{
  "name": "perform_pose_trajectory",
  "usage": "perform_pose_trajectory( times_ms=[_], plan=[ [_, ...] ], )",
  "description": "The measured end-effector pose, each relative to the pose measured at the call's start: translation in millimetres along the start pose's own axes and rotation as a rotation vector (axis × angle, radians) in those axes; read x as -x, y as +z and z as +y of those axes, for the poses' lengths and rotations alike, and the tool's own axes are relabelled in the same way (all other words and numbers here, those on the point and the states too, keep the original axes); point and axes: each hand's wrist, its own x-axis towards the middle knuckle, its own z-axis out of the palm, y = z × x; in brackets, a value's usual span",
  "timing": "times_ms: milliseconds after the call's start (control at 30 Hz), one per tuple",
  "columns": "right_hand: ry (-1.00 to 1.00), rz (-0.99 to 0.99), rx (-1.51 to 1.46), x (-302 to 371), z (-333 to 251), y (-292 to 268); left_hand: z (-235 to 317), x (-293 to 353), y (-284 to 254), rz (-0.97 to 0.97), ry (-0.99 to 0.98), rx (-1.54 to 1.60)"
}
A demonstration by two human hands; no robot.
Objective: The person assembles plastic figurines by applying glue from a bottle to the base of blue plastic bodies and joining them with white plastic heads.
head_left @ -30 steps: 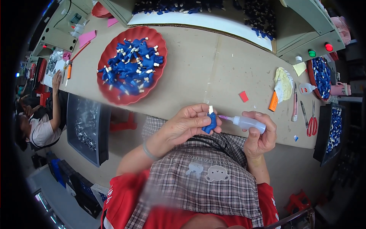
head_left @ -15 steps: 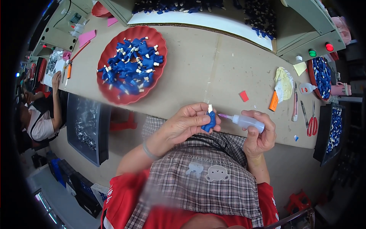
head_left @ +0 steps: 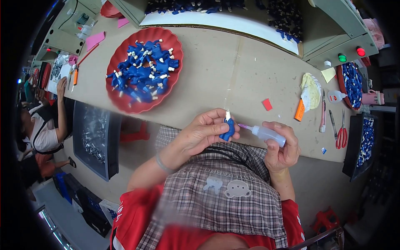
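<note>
Pinched in the fingers of my left hand (head_left: 206, 128) is a small blue figure part (head_left: 227, 130) with a cream-white end pointing up. My right hand (head_left: 283, 146) grips a translucent squeeze bottle (head_left: 268, 135) with a thin purple-pink needle tip. That tip points left and reaches the figure part's right side; whether it touches is too small to tell. To the far left of my hands, a red scalloped bowl (head_left: 177, 79) holds many similar blue parts with cream ends.
On the right of the table lie red-handled scissors (head_left: 341, 137), a pen-like tool (head_left: 332, 124), an orange-handled tool (head_left: 299, 110), and a white glue bottle (head_left: 334, 96). A grey bin (head_left: 111, 154) stands left below the table edge. At far left sits another person (head_left: 46, 133).
My left hand and the figure part have shifted slightly up and left, the part turning a little. The bottle has moved slightly left. At far left, another person's leg has come into view.
</note>
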Motion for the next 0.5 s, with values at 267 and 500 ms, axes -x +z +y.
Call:
perform_pose_trajectory(
  times_ms=[267,500],
  plan=[
    [0.026,-0.029,-0.012,1.5,-1.8,1.0,-1.0,0.1,-2.6,-0.002,-0.003,0.008],
    [0.106,0.006,-0.061,3.2,2.1,4.6,-0.2,0.4,-1.5,0.010,-0.024,-0.015]
  ],
)
